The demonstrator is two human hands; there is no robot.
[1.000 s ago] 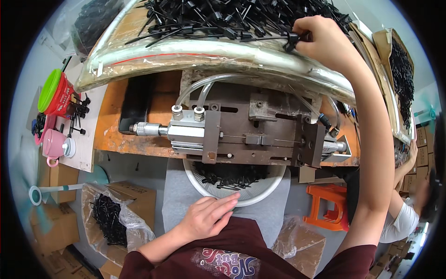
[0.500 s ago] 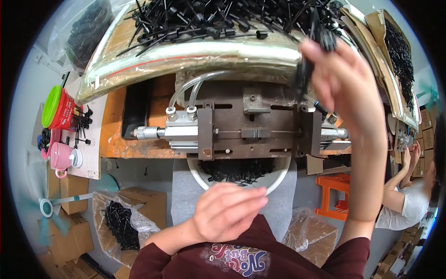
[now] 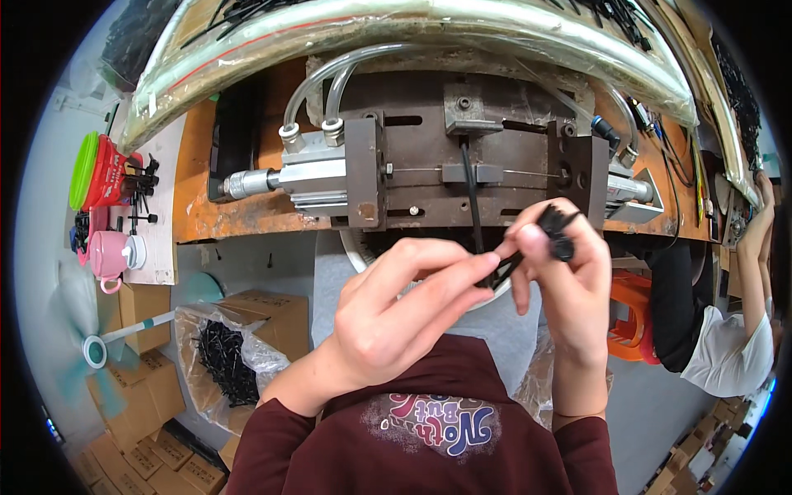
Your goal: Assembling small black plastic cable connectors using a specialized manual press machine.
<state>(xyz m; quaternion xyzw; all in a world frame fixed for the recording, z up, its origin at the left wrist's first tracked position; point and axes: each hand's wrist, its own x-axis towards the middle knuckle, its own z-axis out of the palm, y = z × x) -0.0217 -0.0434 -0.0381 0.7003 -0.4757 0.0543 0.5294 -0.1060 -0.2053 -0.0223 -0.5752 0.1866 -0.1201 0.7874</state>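
Observation:
My left hand [image 3: 404,309] and my right hand [image 3: 569,276] meet in front of the metal fixture [image 3: 429,191]. A thin black plastic rod [image 3: 472,186] reaches from the fixture's centre block down to my left fingertips, which are pinched on its near end. My right hand is closed around several black plastic stem parts [image 3: 559,235] with knobbed heads; its fingertips touch or nearly touch the left ones. How the rod's near end sits among the fingers is hidden. Behind the hands, a white-rimmed basket [image 3: 353,252] is mostly covered.
Pneumatic cylinders [image 3: 318,177] with clear hoses flank the fixture on an orange bench [image 3: 194,194]. A plastic-wrapped tray edge [image 3: 412,29] runs behind. At left stand a red bucket [image 3: 106,177] and a pink cup [image 3: 107,254]. A co-worker [image 3: 730,346] sits at right near an orange stool [image 3: 629,309].
My right hand has come down from the heaped tray with black stem parts in it. My left hand has moved up to meet it, now pinching a rod. The view has shifted nearer.

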